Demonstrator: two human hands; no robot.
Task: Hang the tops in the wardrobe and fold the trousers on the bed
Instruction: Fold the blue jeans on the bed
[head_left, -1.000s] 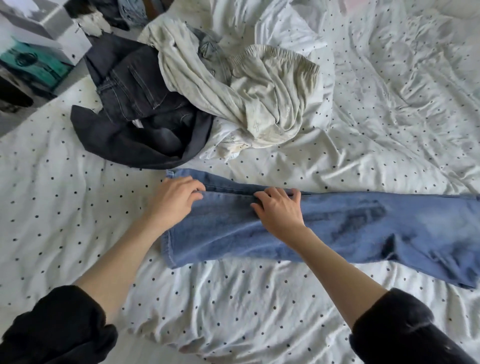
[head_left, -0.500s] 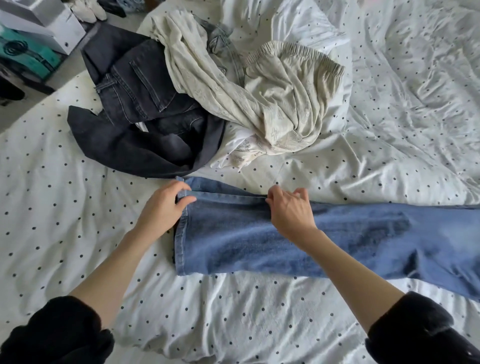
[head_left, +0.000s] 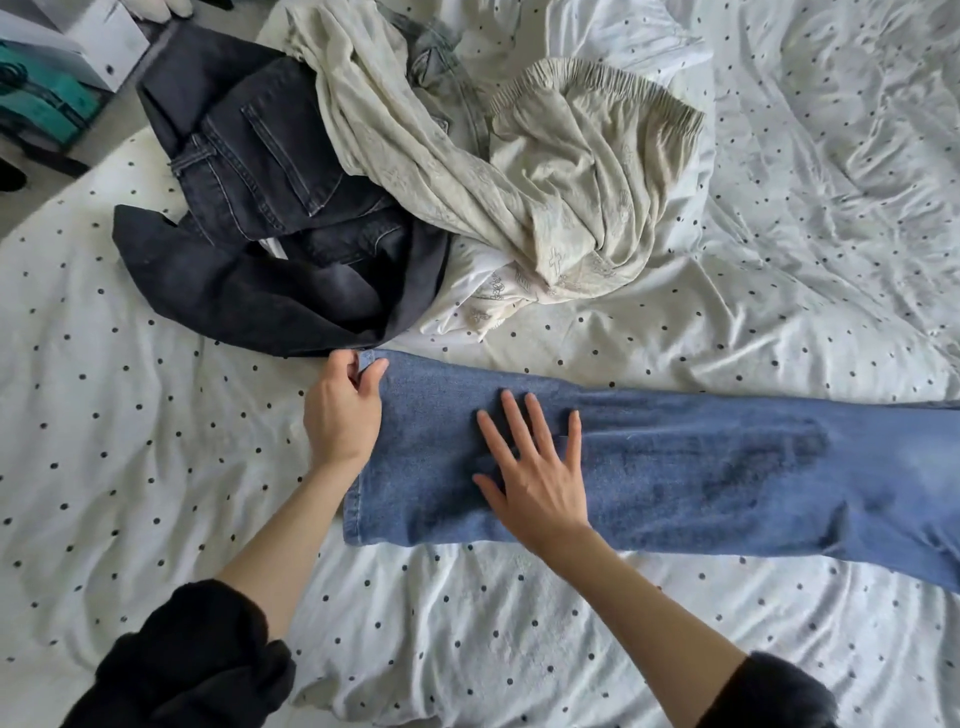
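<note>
Blue jeans (head_left: 701, 467) lie flat across the bed (head_left: 130, 467), legs stacked, hem end at the left and the rest running off the right edge of view. My left hand (head_left: 343, 410) pinches the far corner of the hem between thumb and fingers. My right hand (head_left: 540, 467) lies flat on the denim with fingers spread, just right of the hem. Behind the jeans sits a heap: dark grey jeans (head_left: 260, 208) at the left and cream trousers with an elastic waistband (head_left: 561, 176) at the right.
The bed wears a white sheet with small black dots, rumpled at the back right (head_left: 831, 182). Off the bed's far left corner are a white box (head_left: 104, 36) and a teal item (head_left: 47, 98) on the floor.
My right hand has uncurled from the jeans' far edge and now lies flat with fingers spread. My left hand has slid left to the hem's far corner. The view shifted down slightly.
</note>
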